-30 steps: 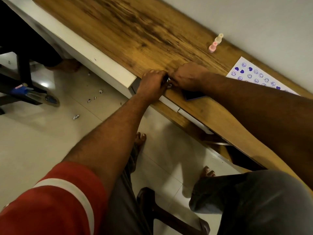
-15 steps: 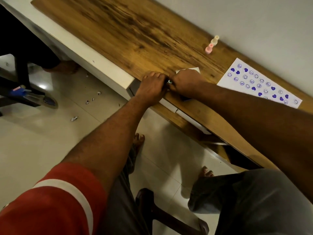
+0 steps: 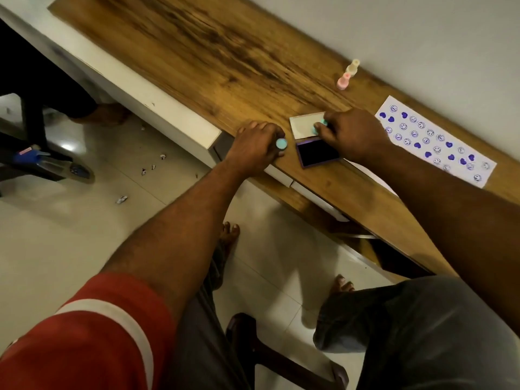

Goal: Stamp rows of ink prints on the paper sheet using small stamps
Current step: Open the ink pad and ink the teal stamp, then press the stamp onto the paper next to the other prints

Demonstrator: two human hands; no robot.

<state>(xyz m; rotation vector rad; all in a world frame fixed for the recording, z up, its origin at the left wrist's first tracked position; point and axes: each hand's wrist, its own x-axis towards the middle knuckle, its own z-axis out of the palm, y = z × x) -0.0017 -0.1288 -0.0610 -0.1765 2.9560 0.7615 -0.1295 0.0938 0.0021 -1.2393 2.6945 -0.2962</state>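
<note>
The two hands, which were pressed together at the near edge of the wooden desk (image 3: 225, 60) half a second ago, are now moving apart, and an open ink pad is showing between them where nothing was visible before. The left hand (image 3: 254, 146) is curling around a small teal piece (image 3: 280, 143), perhaps a stamp cap or a stamp, near the desk's near edge. The right hand (image 3: 351, 133) is gripping a second teal stamp (image 3: 320, 126) in its fingertips, holding it over the pale raised lid (image 3: 305, 125) of the ink pad (image 3: 319, 153), whose dark inked face is lying just near of the lid. To the right, the paper sheet (image 3: 433, 139) is lying flat on the desk close to the wall, already carrying several rows of purple hearts and smiley faces. The sheet is looking largely filled, though how much room is left is hard to judge, since the right forearm is covering its near corner. Inking the stamp seems to be the step in hand. Two more small stamps, one pink (image 3: 343, 81) and one cream (image 3: 353, 67), are standing at the far side by the wall.
</note>
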